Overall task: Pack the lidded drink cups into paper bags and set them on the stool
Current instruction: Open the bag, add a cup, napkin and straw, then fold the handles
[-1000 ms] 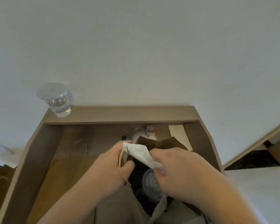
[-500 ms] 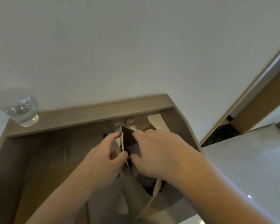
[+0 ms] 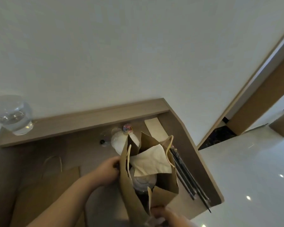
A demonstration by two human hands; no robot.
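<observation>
A brown paper bag (image 3: 164, 182) stands open on the wooden desk (image 3: 92, 154). Inside it a white napkin (image 3: 151, 159) lies over the clear lid of a drink cup (image 3: 143, 181). My left hand (image 3: 108, 169) grips the bag's left wall by its rim. My right hand (image 3: 166, 216) is at the bottom edge of the view and holds the bag's near end; most of that hand is cut off. A second clear lidded cup (image 3: 15, 117) with water stands on the desk's back ledge at far left.
A flat paper bag (image 3: 47, 185) with a cord handle lies left of my arm. Black straws (image 3: 187, 177) lie along the desk's right side. Behind the bag are a white round lid (image 3: 118, 141), a small colourful ball (image 3: 127, 128) and a cream paper slip (image 3: 156, 130). Glossy floor lies to the right.
My right hand let go of the napkin, which now lies inside the bag, and dropped to the bag's near end. The bag's mouth now stands wide open. The view swung right.
</observation>
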